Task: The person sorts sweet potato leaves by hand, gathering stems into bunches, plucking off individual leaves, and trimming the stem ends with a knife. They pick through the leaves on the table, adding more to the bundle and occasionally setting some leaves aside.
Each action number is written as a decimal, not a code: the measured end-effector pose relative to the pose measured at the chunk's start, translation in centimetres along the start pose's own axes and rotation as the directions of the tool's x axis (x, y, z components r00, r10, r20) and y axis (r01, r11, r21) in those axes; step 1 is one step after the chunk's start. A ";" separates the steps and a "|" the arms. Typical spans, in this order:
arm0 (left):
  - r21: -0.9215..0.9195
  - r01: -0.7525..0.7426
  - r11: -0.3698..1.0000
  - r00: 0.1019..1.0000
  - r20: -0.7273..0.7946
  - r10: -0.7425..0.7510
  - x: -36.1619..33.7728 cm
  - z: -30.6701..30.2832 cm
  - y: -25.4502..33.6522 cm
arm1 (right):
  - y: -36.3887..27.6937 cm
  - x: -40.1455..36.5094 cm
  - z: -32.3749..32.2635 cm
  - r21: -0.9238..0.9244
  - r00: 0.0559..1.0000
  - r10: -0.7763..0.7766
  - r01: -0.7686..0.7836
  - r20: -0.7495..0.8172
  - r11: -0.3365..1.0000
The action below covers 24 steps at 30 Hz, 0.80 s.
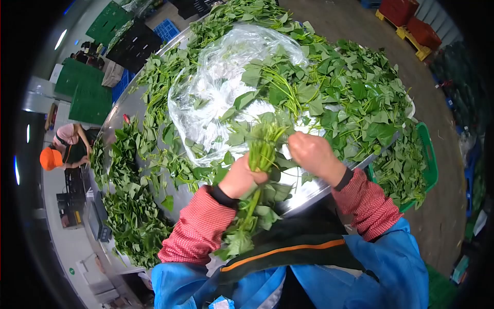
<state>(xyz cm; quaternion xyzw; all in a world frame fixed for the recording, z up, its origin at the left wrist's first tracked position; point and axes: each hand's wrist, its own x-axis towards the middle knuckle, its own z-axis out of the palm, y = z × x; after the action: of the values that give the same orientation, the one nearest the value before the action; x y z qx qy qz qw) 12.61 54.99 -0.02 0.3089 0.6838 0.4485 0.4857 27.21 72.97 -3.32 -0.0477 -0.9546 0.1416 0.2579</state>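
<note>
While the left hand (241, 177) grips the bunch of long green stems with broad green leaves (263, 150) around its middle, the right hand (315, 153) is curled closed beside the upper stems; whether it pinches anything cannot be told. Held at the near edge of the shiny metal counter (313, 196), the bunch should be light, its stems firm but snappable, its leaves easily bruised: best held snugly round the stems.

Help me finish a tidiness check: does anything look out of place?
Mainly the crumpled clear plastic spread on the metal table among loose leafy greens, some lying on it; it looks untidy, though possibly intentional.
</note>
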 end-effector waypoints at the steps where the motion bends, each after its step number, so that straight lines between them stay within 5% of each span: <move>1: -0.054 0.012 0.998 1.000 -0.005 -0.012 -0.6 -0.7 1.6 | 1.8 -2.0 0.7 -0.013 0.997 0.070 -0.070 0.026 0.997; 3: -0.023 0.009 1.000 0.993 -0.117 -0.012 -1.8 -2.6 2.4 | 3.8 -4.2 1.0 -0.042 0.975 0.212 -0.209 0.061 0.977; 4: -0.169 -0.014 0.986 0.979 -0.204 -0.021 -1.8 -2.6 2.3 | 3.7 -4.4 1.1 0.002 0.971 0.238 -0.238 0.025 0.971; 8: -0.172 -0.021 0.985 0.995 -0.096 0.005 -0.6 -3.4 -0.1 | -0.7 -1.4 -1.2 0.264 0.917 0.395 -0.393 0.045 0.881; 10: -0.222 -0.010 0.975 1.000 -0.028 0.004 -0.4 -3.0 -0.1 | -3.6 1.2 -1.6 0.575 0.842 0.514 -0.506 0.166 0.643; 13: -0.318 0.031 0.948 0.999 0.003 -0.032 -0.5 -1.9 0.7 | -5.4 3.2 -0.5 0.698 0.776 0.513 -0.594 0.367 0.399; 16: -0.273 0.066 0.960 0.997 0.053 -0.054 -0.2 -1.7 0.4 | -5.9 3.8 1.2 0.778 0.778 0.540 -0.541 0.321 0.318; 20: -0.299 -0.071 0.952 0.997 -0.025 0.067 -0.2 -1.1 -0.5 | -6.1 4.0 0.8 0.777 0.802 0.488 -0.535 0.344 0.331; 22: -0.277 -0.005 0.961 1.000 0.016 0.010 -0.4 -1.3 -0.4 | -6.0 3.9 1.8 0.782 0.840 0.470 -0.477 0.271 0.402; 24: -0.284 0.072 0.956 0.997 0.055 -0.059 -0.5 -1.8 -0.7 | -5.8 3.8 1.3 0.801 0.787 0.514 -0.530 0.343 0.277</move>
<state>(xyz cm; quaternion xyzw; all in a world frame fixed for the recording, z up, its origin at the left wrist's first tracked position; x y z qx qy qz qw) 11.13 53.68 -0.20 0.2231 0.6104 0.5187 0.5555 23.10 67.76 -0.89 -0.2185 -0.6778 0.6796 0.1761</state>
